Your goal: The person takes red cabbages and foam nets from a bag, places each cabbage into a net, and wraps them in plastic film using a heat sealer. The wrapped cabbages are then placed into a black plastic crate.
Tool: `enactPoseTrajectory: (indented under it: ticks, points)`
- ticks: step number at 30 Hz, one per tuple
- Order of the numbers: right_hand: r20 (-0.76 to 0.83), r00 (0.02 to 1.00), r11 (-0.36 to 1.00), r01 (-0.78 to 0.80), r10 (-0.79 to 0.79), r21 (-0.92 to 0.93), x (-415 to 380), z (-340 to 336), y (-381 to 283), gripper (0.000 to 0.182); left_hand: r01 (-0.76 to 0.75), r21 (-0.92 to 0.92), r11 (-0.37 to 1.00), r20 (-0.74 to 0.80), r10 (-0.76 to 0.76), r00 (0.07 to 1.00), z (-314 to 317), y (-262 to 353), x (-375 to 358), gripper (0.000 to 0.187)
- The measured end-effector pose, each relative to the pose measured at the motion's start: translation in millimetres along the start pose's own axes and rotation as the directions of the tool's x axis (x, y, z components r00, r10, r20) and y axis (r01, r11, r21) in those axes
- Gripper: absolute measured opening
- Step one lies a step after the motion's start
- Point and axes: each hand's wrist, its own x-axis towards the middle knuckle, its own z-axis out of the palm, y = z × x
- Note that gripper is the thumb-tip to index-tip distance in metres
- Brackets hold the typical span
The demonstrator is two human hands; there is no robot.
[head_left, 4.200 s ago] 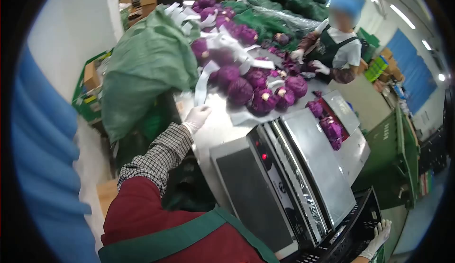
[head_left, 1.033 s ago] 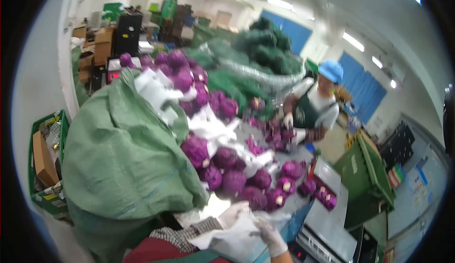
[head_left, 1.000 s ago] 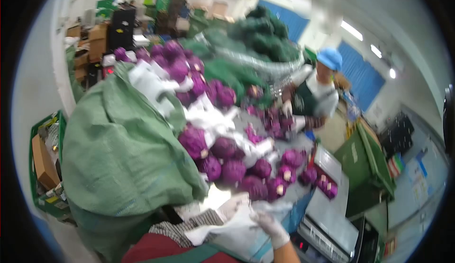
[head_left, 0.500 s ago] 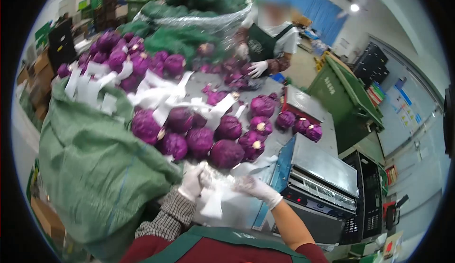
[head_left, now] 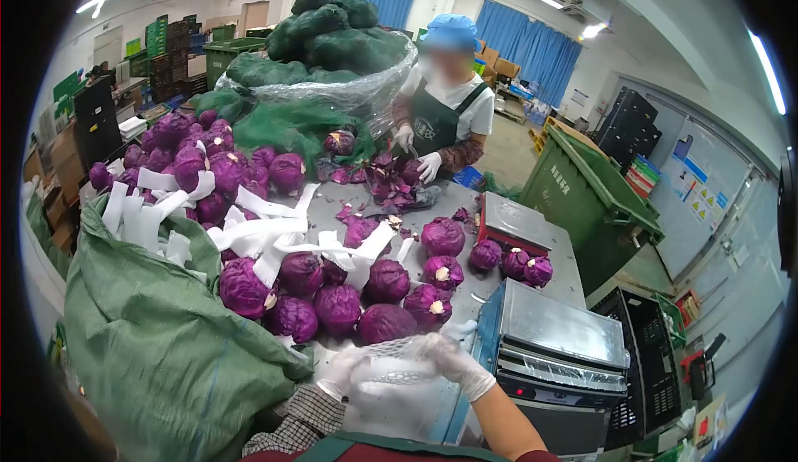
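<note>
A white foam net sleeve [head_left: 394, 364] is stretched between my two gloved hands at the near side of the metal table. My left hand [head_left: 339, 372] is closed on its left end, beside the green woven sack [head_left: 179, 341]. On the other end, my right hand [head_left: 455, 364] grips near the wrapping machine [head_left: 559, 329]. Just beyond the net lie several red cabbages, among them a dark round one [head_left: 386, 324] and one with its pale stem end showing [head_left: 429, 304]. More white foam nets [head_left: 262, 233] lie over the cabbages and spill from the sack.
Across the table, a co-worker [head_left: 440, 113] in white gloves handles cabbage leaves [head_left: 395, 181]. A red-sided scale [head_left: 517, 222] stands to the right, with a green wheeled bin [head_left: 586, 200] behind it. Green mesh bags [head_left: 324, 38] are piled at the back; black crates [head_left: 640, 362] stand at right.
My hands have moved apart and the net, bunched and hanging before, is now spread between them. The head view has tilted up. The co-worker's hands remain at the cabbage leaves.
</note>
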Motion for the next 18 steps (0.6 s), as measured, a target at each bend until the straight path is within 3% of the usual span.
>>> enactPoseTrajectory:
  ticks: [1,2,3,4,7,8,9,11,12,15,16,17,18]
  points:
    - [-0.002,0.999,0.996,0.05,-0.05,-0.079,1,-1,2,0.016,-0.039,-0.116,0.992,-0.029,0.036,0.999,-3,6,6,0.023]
    - [0.001,0.995,0.983,0.095,-0.096,-0.159,-1,-2,10,0.017,-0.04,-0.407,0.912,0.032,0.058,0.998,-3,13,9,0.022]
    - [0.011,0.99,0.961,0.139,-0.14,-0.239,-3,-3,22,0.019,0.001,-0.66,0.752,0.093,0.08,0.992,-3,20,11,0.022]
    - [0.015,0.974,0.893,0.214,-0.226,-0.396,11,-20,53,0.023,0.087,-0.855,0.511,0.062,-0.067,0.996,6,40,2,0.024]
    - [-0.281,0.9,0.799,0.113,-0.334,-0.59,39,-47,78,0.024,0.359,-0.859,0.365,0.391,0.014,0.92,-10,7,22,0.029]
    - [-0.346,0.834,0.728,0.094,-0.431,-0.679,47,-53,78,0.018,0.253,-0.719,0.647,0.155,-0.206,0.966,3,25,16,0.033]
    - [-0.358,0.832,0.751,0.103,-0.425,-0.652,53,-58,77,0.017,0.191,-0.53,0.826,0.157,-0.126,0.979,-2,17,17,0.028]
    - [-0.382,0.826,0.792,0.12,-0.414,-0.598,63,-68,69,0.016,-0.039,-0.109,0.993,-0.253,0.01,0.967,-1,-11,32,0.027]
    - [-0.405,0.813,0.796,0.113,-0.418,-0.594,68,-66,67,0.018,0.0,0.008,1.0,-0.292,0.002,0.957,-3,-14,37,0.029]
    - [-0.402,0.756,0.632,0.02,-0.517,-0.775,87,-62,84,0.018,0.103,0.338,0.936,-0.394,0.041,0.918,-2,-12,34,0.038]
    - [-0.365,0.777,0.626,0.048,-0.513,-0.778,82,-51,78,0.023,0.104,0.435,0.895,-0.415,0.096,0.905,2,-11,30,0.041]
    - [-0.213,0.789,0.493,0.129,-0.577,-0.86,82,-50,79,0.03,0.106,0.528,0.843,-0.431,0.158,0.889,4,-10,30,0.044]
    - [-0.219,0.816,0.541,0.132,-0.535,-0.83,85,-56,89,0.034,0.108,0.524,0.845,-0.423,0.148,0.894,3,-13,33,0.049]
